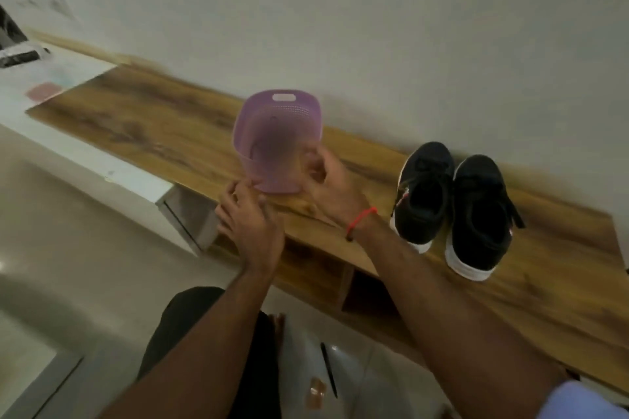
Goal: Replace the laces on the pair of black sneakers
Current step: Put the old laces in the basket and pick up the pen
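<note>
Two black sneakers (456, 204) stand side by side on the right part of the wooden table (153, 133), toes toward the wall, heels toward the person, their dark laces still threaded; neither hand touches them. Left of them, well apart, sits a purple perforated basket (275, 133), tilted so its opening faces the camera. The right hand (326, 180), a red thread at its wrist, grips the basket's near right rim with curled fingers; the left hand (248, 211) pinches the rim at the lower left corner, near the table's front edge.

The basket is the likeliest trouble. It is tipped and close to the edge, so a slack grip could let it slide off toward the floor and spill whatever it holds. Motion blur hides most of its inside: a thin dark strand shows against the wall, possibly a lace, but I cannot tell for sure, nor whether more lies within. A loose lace could also slip out of the tilted mouth unnoticed.

On the floor below lie a dark pen (328, 369) and a small tan object.
</note>
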Demonstrator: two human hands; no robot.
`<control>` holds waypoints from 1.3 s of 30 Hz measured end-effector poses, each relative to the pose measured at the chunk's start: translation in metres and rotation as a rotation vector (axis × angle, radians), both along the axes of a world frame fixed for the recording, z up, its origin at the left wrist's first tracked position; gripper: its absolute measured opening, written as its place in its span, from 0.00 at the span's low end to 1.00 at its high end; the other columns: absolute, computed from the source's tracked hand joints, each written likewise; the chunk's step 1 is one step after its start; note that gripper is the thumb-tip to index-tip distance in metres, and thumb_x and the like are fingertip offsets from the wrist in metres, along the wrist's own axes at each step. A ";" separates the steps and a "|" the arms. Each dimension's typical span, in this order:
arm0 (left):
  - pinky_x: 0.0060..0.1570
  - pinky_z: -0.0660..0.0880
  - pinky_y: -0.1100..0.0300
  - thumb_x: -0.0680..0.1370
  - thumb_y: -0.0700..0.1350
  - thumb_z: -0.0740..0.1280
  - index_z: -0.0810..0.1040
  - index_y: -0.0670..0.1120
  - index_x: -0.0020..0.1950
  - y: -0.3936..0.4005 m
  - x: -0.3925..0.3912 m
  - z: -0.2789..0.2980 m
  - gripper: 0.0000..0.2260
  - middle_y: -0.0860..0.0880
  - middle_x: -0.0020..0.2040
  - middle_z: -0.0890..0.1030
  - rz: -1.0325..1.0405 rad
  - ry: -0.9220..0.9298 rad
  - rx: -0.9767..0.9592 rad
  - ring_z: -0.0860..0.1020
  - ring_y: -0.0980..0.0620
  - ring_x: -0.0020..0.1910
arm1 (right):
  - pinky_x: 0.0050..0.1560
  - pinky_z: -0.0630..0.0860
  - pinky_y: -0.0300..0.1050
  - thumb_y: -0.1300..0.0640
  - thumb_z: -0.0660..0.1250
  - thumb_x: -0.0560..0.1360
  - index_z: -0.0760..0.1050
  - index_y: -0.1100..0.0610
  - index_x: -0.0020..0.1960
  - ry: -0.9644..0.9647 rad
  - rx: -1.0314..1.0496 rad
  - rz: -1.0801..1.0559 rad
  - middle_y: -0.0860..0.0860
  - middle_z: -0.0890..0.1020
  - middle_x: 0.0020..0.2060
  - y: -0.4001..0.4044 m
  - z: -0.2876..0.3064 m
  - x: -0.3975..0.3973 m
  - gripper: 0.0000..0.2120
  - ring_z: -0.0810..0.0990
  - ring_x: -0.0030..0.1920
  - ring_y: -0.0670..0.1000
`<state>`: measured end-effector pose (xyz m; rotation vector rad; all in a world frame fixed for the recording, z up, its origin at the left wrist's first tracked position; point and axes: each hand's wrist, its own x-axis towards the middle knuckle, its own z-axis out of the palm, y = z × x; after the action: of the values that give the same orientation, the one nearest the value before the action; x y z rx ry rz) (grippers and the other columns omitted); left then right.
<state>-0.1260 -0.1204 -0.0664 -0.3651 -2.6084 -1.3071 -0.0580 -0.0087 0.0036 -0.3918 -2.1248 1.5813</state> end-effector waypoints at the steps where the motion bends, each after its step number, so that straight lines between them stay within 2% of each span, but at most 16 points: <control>1: 0.65 0.60 0.48 0.79 0.41 0.65 0.73 0.50 0.63 0.001 -0.004 -0.002 0.13 0.46 0.70 0.68 0.006 0.007 0.032 0.64 0.44 0.68 | 0.59 0.77 0.47 0.58 0.72 0.76 0.72 0.52 0.66 0.007 0.101 -0.035 0.46 0.77 0.55 0.010 0.012 -0.019 0.20 0.77 0.56 0.48; 4: 0.64 0.57 0.52 0.80 0.42 0.64 0.74 0.50 0.61 0.010 -0.013 -0.003 0.10 0.46 0.68 0.68 0.056 -0.004 0.118 0.65 0.45 0.67 | 0.64 0.71 0.54 0.54 0.73 0.74 0.67 0.48 0.71 -0.196 0.489 -0.102 0.49 0.77 0.60 0.038 0.031 -0.076 0.29 0.73 0.63 0.54; 7: 0.63 0.61 0.48 0.80 0.43 0.64 0.73 0.48 0.59 0.013 -0.015 -0.006 0.09 0.45 0.66 0.69 0.111 -0.006 0.172 0.67 0.43 0.65 | 0.64 0.62 0.56 0.52 0.72 0.74 0.62 0.45 0.74 -0.465 0.740 -0.060 0.50 0.78 0.63 0.057 0.027 -0.121 0.32 0.66 0.69 0.59; 10: 0.61 0.64 0.47 0.79 0.42 0.65 0.73 0.50 0.58 0.014 -0.013 -0.009 0.09 0.47 0.65 0.69 0.079 0.009 0.162 0.67 0.45 0.64 | 0.67 0.60 0.62 0.54 0.71 0.73 0.63 0.44 0.73 -0.645 0.892 -0.004 0.51 0.77 0.66 0.069 0.014 -0.153 0.31 0.66 0.70 0.60; 12: 0.62 0.65 0.46 0.78 0.41 0.66 0.73 0.52 0.58 0.015 -0.013 -0.010 0.11 0.49 0.66 0.69 0.052 0.017 0.141 0.66 0.47 0.65 | 0.70 0.54 0.67 0.56 0.70 0.74 0.64 0.43 0.72 -0.728 0.947 0.016 0.51 0.77 0.67 0.074 0.003 -0.165 0.30 0.64 0.72 0.61; 14: 0.64 0.66 0.45 0.77 0.41 0.66 0.74 0.53 0.59 0.016 -0.013 -0.012 0.12 0.50 0.67 0.68 0.021 0.022 0.125 0.66 0.49 0.65 | 0.71 0.48 0.71 0.55 0.69 0.75 0.63 0.43 0.73 -0.778 0.967 0.022 0.52 0.77 0.67 0.078 -0.007 -0.170 0.30 0.63 0.74 0.62; 16: 0.66 0.65 0.44 0.77 0.41 0.68 0.73 0.53 0.61 0.017 -0.012 -0.016 0.14 0.51 0.69 0.67 -0.011 0.017 0.118 0.65 0.50 0.67 | 0.72 0.47 0.71 0.52 0.70 0.74 0.64 0.43 0.73 -0.800 0.980 0.019 0.52 0.77 0.67 0.083 -0.014 -0.172 0.30 0.64 0.73 0.61; 20: 0.69 0.64 0.39 0.78 0.47 0.69 0.71 0.54 0.65 0.020 -0.011 -0.019 0.16 0.50 0.71 0.66 -0.080 0.018 0.081 0.64 0.49 0.70 | 0.73 0.45 0.71 0.53 0.71 0.74 0.66 0.45 0.73 -0.719 0.977 0.013 0.52 0.76 0.68 0.089 -0.012 -0.166 0.30 0.63 0.75 0.60; 23: 0.68 0.63 0.39 0.81 0.53 0.67 0.70 0.57 0.66 0.020 -0.009 -0.021 0.14 0.51 0.70 0.65 -0.132 0.059 0.060 0.65 0.50 0.69 | 0.74 0.45 0.69 0.54 0.67 0.78 0.67 0.48 0.73 -0.566 0.943 -0.030 0.51 0.74 0.70 0.090 -0.005 -0.148 0.25 0.62 0.75 0.56; 25: 0.68 0.61 0.42 0.82 0.55 0.65 0.71 0.56 0.66 0.021 -0.007 -0.021 0.14 0.50 0.69 0.65 -0.147 0.066 0.059 0.65 0.50 0.69 | 0.75 0.53 0.65 0.55 0.63 0.79 0.70 0.51 0.71 -0.393 0.911 -0.087 0.52 0.75 0.67 0.089 -0.004 -0.127 0.20 0.67 0.73 0.56; 27: 0.66 0.61 0.44 0.82 0.57 0.63 0.71 0.54 0.67 0.021 -0.004 -0.021 0.15 0.48 0.68 0.66 -0.151 0.080 0.048 0.66 0.48 0.68 | 0.70 0.64 0.59 0.57 0.60 0.78 0.73 0.55 0.67 -0.176 0.847 -0.155 0.54 0.78 0.63 0.086 -0.006 -0.099 0.18 0.73 0.66 0.57; 29: 0.65 0.63 0.43 0.82 0.57 0.62 0.70 0.51 0.67 0.022 0.004 -0.026 0.16 0.46 0.67 0.67 -0.146 0.082 0.027 0.67 0.47 0.65 | 0.65 0.70 0.51 0.59 0.58 0.77 0.75 0.58 0.64 -0.047 0.754 -0.232 0.56 0.79 0.59 0.078 -0.012 -0.064 0.17 0.75 0.60 0.56; 33: 0.63 0.64 0.43 0.80 0.56 0.62 0.68 0.50 0.67 0.019 0.039 -0.046 0.18 0.44 0.67 0.68 -0.150 -0.034 -0.055 0.67 0.44 0.63 | 0.55 0.73 0.45 0.63 0.61 0.77 0.77 0.61 0.59 0.003 0.636 -0.358 0.56 0.80 0.53 0.040 -0.037 0.015 0.12 0.77 0.53 0.52; 36: 0.62 0.65 0.44 0.80 0.51 0.66 0.70 0.49 0.65 0.014 0.079 -0.069 0.16 0.44 0.67 0.68 -0.166 -0.094 -0.140 0.68 0.43 0.63 | 0.50 0.73 0.40 0.65 0.63 0.76 0.79 0.60 0.54 -0.012 0.592 -0.331 0.54 0.82 0.48 0.006 -0.070 0.069 0.09 0.78 0.48 0.50; 39: 0.62 0.64 0.45 0.80 0.49 0.66 0.71 0.49 0.64 -0.001 0.111 -0.100 0.14 0.44 0.67 0.69 -0.169 -0.165 -0.259 0.68 0.42 0.64 | 0.44 0.76 0.48 0.62 0.62 0.73 0.78 0.58 0.47 -0.185 0.573 -0.201 0.53 0.81 0.42 -0.017 -0.117 0.113 0.07 0.78 0.42 0.52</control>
<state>-0.0152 -0.1214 -0.1665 -0.5514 -2.9531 -1.0882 0.0552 -0.0253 -0.1134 -0.5437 -2.4631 0.7991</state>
